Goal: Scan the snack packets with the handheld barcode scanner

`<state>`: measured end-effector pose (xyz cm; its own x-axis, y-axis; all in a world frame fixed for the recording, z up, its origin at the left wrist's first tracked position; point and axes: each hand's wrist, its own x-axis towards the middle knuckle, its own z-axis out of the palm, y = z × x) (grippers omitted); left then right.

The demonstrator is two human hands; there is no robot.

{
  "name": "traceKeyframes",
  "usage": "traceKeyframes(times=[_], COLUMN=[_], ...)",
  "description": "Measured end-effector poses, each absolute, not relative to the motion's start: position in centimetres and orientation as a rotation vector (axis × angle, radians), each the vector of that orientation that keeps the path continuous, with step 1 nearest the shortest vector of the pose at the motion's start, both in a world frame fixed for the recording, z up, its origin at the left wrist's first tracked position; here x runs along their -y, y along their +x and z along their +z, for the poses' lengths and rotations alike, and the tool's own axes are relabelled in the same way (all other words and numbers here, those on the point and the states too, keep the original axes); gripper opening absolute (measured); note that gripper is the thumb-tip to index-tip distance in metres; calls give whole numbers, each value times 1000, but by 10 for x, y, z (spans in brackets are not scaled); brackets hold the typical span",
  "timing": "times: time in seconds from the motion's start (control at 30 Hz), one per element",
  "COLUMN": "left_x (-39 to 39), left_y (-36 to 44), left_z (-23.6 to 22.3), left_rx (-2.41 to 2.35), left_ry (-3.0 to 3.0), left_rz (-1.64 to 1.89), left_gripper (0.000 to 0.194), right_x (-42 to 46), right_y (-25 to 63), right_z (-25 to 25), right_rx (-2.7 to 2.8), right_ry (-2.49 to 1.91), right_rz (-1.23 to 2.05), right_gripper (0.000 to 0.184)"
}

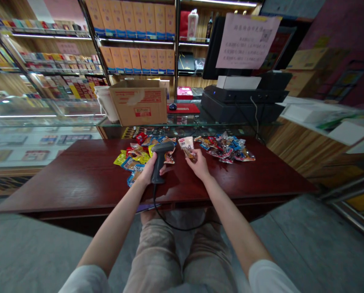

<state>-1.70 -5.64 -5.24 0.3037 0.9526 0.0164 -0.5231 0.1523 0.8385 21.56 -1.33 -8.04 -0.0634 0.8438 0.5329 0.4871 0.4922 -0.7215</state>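
My left hand point(149, 169) is wrapped round the handle of a dark grey barcode scanner point(159, 162), its head pointing right and its black cable hanging over the table's front edge. Between the fingers of my right hand point(198, 162) is a small snack packet point(187, 145), white at the top with a clear, brownish lower part. A pile of yellow, red and blue snack packets point(136, 154) lies to the left, partly behind the scanner. To the right of my right hand spreads a second pile of packets point(226, 147), many of them shiny.
Both piles lie on a dark red wooden table point(87, 175). Behind it, a glass counter holds an open cardboard box point(140, 103), a white cup point(107, 103), a mouse point(172, 106) and a black till with a monitor point(210, 49). Shelves of boxed goods point(136, 20) line the back wall.
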Motion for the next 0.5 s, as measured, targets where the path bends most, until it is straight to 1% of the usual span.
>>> traceKeyframes(times=[0.17,0.33,0.43,0.5], left_x=[59,62,65,65], left_y=[-14,-20,-26,-33], left_z=[-49,-49,-48,-46], left_rx=[-645,-686,-671,-676], left_ry=[884,923,931,912], left_rz=[1185,1148,1169,1198], left_gripper=[61,65,65,64], right_x=[17,18,8,-5], right_y=[216,217,231,249], right_z=[-80,-80,-71,-59], right_rx=[1749,1735,1700,1644], right_ry=[-1169,-1132,-1205,-1285], right_rz=[424,396,242,116], right_gripper=[23,27,32,41])
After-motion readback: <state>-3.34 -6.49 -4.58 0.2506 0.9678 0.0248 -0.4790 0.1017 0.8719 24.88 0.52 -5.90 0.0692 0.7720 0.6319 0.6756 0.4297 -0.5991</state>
